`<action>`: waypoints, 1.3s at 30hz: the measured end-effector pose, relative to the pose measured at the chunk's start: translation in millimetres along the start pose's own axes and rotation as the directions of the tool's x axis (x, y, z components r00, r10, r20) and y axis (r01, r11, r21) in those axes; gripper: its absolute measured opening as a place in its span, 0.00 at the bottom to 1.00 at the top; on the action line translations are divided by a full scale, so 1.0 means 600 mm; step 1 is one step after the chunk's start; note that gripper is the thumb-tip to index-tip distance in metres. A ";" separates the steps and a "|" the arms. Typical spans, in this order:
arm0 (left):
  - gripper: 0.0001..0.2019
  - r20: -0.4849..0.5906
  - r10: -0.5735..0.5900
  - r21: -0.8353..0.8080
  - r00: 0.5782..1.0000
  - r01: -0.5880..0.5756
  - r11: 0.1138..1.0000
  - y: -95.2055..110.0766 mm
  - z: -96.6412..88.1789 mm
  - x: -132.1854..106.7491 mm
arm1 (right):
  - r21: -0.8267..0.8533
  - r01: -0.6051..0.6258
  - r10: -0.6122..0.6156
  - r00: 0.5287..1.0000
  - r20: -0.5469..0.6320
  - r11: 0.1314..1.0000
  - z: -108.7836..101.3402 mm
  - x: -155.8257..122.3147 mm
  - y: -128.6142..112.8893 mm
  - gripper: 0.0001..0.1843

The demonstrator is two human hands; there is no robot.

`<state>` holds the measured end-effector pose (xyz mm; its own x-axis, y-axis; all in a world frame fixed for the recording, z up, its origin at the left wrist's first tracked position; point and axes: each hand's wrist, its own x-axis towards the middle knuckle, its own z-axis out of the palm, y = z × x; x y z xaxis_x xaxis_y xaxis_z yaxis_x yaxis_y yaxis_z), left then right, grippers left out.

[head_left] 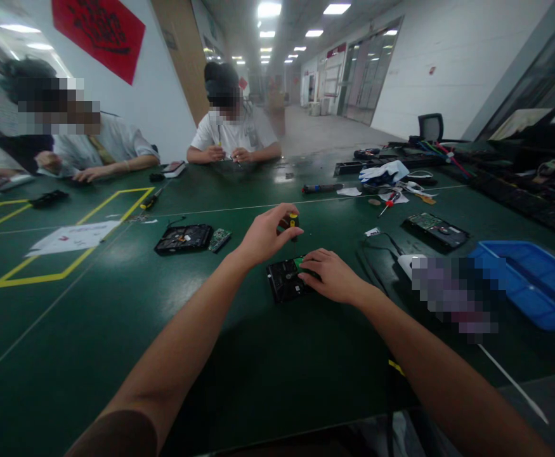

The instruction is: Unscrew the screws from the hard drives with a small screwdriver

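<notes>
A black hard drive (284, 282) with a patch of green circuit board lies on the green table in front of me. My left hand (272, 233) is closed around the yellow and black handle of a screwdriver (293, 220), held upright over the drive's far edge. Its tip is too small to make out against the drive. My right hand (329, 274) rests on the drive's right side, fingers bent over the green board and gripping that edge. Left of the drive lie another opened hard drive (184, 239) and a small loose circuit board (219, 240).
At right are a third hard drive (436, 230), a blue tray (534, 279), a cable and a red screwdriver (389, 202). A yellow-handled screwdriver (150, 202) and paper (70, 237) lie left. Several people sit across the table (115, 330).
</notes>
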<state>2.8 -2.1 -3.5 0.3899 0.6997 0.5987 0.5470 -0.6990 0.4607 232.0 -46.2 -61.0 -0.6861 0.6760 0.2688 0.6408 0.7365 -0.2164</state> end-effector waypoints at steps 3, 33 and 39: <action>0.20 0.025 0.019 0.031 0.999 -0.020 0.999 0.000 -0.001 0.000 | -0.011 0.001 -0.001 1.000 0.007 1.000 -0.001 0.000 -0.001 0.17; 0.16 0.017 0.047 -0.026 0.999 -0.046 0.999 -0.003 -0.003 0.002 | -0.001 0.004 -0.004 1.000 -0.003 1.000 -0.001 0.000 -0.001 0.17; 0.16 0.151 0.036 -0.215 0.988 -0.002 0.977 0.000 -0.012 0.002 | -0.007 0.000 0.001 1.000 0.007 1.000 -0.003 -0.001 -0.002 0.17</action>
<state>-1.9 -2.5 1.6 0.5164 0.6886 0.5091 0.3736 -0.7161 0.5896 232.2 -47.2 -59.3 -0.6881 0.6765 0.2625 0.6434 0.7360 -0.2103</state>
